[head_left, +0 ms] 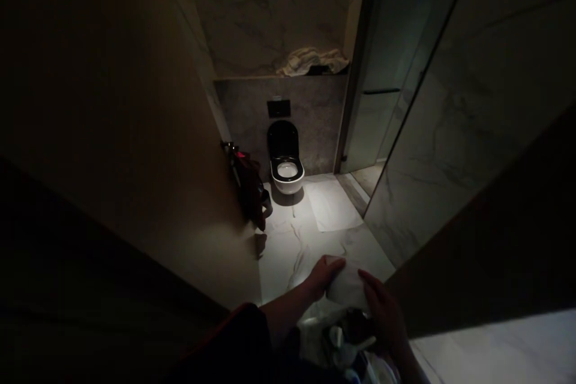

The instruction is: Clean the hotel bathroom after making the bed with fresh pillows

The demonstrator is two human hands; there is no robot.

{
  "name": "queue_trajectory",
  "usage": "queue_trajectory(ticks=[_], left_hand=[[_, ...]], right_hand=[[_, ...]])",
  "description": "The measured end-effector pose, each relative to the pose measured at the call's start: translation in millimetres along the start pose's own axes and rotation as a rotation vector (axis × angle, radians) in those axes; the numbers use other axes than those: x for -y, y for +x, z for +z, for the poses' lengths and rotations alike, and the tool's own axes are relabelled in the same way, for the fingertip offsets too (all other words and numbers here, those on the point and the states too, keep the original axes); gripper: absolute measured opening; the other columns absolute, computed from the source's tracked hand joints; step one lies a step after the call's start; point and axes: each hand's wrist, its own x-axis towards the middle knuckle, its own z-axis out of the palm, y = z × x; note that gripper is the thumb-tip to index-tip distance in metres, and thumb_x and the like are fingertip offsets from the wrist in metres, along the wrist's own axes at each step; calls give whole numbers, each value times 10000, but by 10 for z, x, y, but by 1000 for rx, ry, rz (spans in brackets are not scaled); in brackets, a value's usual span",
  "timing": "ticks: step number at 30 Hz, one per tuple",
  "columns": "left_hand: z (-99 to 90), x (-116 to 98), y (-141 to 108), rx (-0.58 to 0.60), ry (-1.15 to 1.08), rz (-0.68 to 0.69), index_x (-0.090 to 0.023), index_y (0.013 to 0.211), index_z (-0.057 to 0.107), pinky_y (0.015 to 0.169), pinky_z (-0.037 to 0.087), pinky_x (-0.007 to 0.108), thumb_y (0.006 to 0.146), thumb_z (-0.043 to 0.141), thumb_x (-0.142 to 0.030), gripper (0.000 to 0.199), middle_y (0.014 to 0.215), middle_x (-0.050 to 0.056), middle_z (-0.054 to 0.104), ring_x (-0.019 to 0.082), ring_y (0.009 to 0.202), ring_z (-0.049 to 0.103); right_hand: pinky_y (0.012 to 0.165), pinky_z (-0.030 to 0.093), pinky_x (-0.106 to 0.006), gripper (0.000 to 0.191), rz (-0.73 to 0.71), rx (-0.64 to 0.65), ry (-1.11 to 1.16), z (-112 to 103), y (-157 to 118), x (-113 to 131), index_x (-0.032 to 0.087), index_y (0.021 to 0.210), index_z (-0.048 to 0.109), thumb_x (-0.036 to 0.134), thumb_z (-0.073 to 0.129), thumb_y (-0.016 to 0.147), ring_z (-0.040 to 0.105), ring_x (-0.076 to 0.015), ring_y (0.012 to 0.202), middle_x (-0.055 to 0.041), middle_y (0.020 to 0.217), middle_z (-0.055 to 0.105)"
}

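Lower centre-right: flat white sheet [348,289] gripped by fingers of left hand [324,277] and right hand [386,306]; judged light, soft; best held by edges.

Left of the toilet [287,188] a bag [249,189] is hung; right of it a mat [335,207] is laid; above, cloth [301,62] is heaped on a ledge [243,78]. Nearer, a sheet [348,291] is held between left hand [323,275] and right hand [383,305].

Dim marbled walls [265,12], pale floor [275,270]
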Motion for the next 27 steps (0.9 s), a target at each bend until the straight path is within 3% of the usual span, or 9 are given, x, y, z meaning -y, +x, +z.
queue_trajectory(ticks=[2, 5, 9, 11, 13, 16, 18, 23, 27], left_hand=[[-104, -89, 396, -109, 4, 65, -134, 1182, 597, 953, 509, 409, 558, 897, -559, 812, 1128, 147, 701, 304, 1066, 662], [-328, -345, 1051, -226, 40, 164, -134, 1328, 462, 1027, 492, 414, 530, 914, -448, 969, 1261, 183, 652, 313, 1160, 632], [-729, -991, 1919, -290, 178, 247, -112, 1329, 422, 1021, 489, 399, 480, 920, -305, 1003, 1197, 183, 658, 302, 1118, 634], [-939, -1370, 2278, -311, 263, 272, -118, 1340, 424, 1001, 492, 394, 468, 925, -271, 1017, 1159, 159, 665, 295, 1092, 633], [-1133, -1723, 2562, -350, 359, 288, -120, 1392, 419, 1014, 481, 396, 475, 932, -272, 1062, 1184, 153, 655, 294, 1106, 621], [-1380, -2155, 2873, -453, 455, 297, -118, 1468, 409, 1072, 440, 400, 501, 940, -298, 1117, 1302, 171, 607, 305, 1193, 580], [-1527, -2378, 3031, -536, 467, 294, -115, 1487, 410, 1109, 408, 404, 515, 938, -306, 1123, 1389, 185, 559, 319, 1263, 541], [-1912, -2784, 3336, -711, 511, 330, -121, 1502, 403, 1179, 344, 408, 521, 923, -278, 1121, 1505, 184, 474, 322, 1367, 474], [-2175, -3024, 3528, -863, 508, 436, -113, 1484, 414, 1149, 391, 439, 527, 902, -302, 1090, 1448, 194, 528, 321, 1312, 528]], right_hand=[[939, 558, -432, 653, 45, 38, -1, 103, 458, -64, 208, 1215, 735, 667, 667, 756, 680, -337, 1102, -139, 1211, 728], [869, 582, -434, 768, 182, 89, 79, 361, 1186, -147, 200, 1242, 719, 695, 752, 655, 700, -345, 1039, -136, 1156, 744], [788, 595, -413, 700, 332, 199, 230, 803, 2183, -89, 209, 1120, 762, 720, 757, 642, 702, -338, 1016, -125, 1116, 744], [834, 587, -427, 622, 267, 248, 149, 1023, 2675, 51, 211, 1013, 789, 715, 757, 649, 693, -342, 1033, -128, 1133, 735], [929, 549, -450, 532, 56, 237, -23, 1236, 3146, 248, 218, 919, 796, 683, 760, 664, 669, -343, 1070, -131, 1142, 723], [940, 492, -472, 433, -258, 193, -259, 1534, 3787, 575, 228, 788, 764, 650, 671, 760, 636, -327, 1000, -128, 979, 712], [840, 470, -450, 437, -335, 259, -380, 1713, 4167, 773, 227, 732, 738, 634, 597, 808, 612, -307, 871, -112, 822, 678], [643, 350, -325, 424, -234, 668, -517, 2143, 4979, 1185, 200, 766, 715, 583, 553, 848, 571, -221, 666, -52, 669, 643], [624, 336, -291, 377, -272, 896, -475, 2452, 5530, 1493, 172, 772, 708, 508, 562, 860, 558, -176, 634, -31, 641, 637]])
